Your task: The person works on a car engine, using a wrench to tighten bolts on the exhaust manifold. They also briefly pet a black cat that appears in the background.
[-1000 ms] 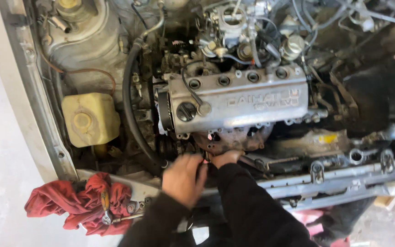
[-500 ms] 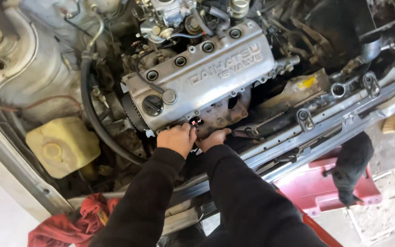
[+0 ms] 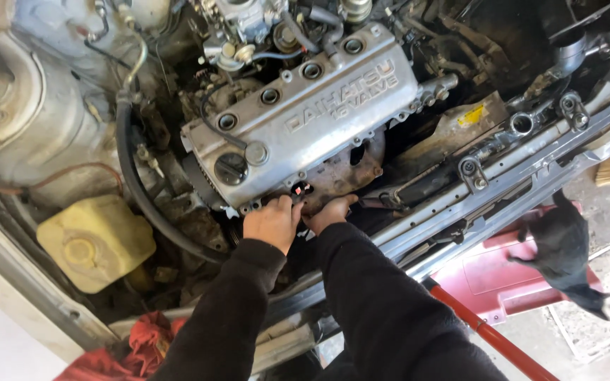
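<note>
In the head view, both hands work just below the grey valve cover (image 3: pixel 305 116): the left hand (image 3: pixel 272 222) pinches a small dark connector (image 3: pixel 298 192), the right hand (image 3: pixel 330 212) curls beside it, grip hidden. The connector looks not yet seated. A yellow label (image 3: pixel 471 115) sits right of the cover; a yellowish reservoir (image 3: pixel 95 242) sits lower left.

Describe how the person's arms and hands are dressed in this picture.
Both arms are covered by long black sleeves of soft, slightly fuzzy knit cloth, with ribbed cuffs ending at the wrists. The left hand and right hand are bare: no gloves, and no rings or watch that can be seen.
</note>
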